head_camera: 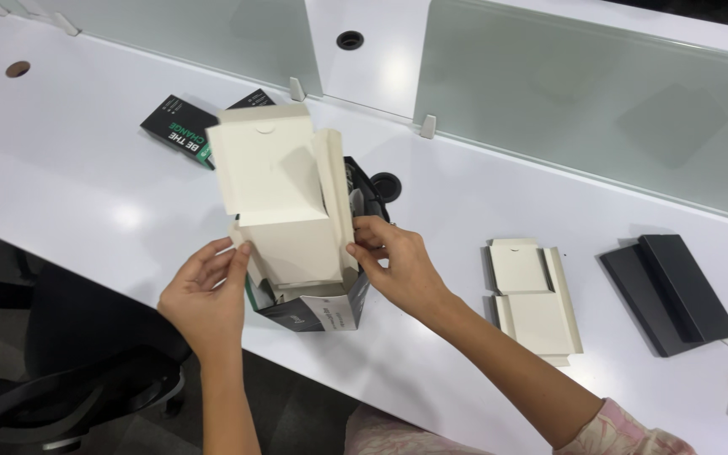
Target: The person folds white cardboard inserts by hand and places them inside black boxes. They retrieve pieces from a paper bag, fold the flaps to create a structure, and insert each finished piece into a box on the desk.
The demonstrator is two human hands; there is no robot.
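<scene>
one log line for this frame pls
left hand: on box left edge | right hand: on cream insert right flap | desk: flat insert, dark tray
</scene>
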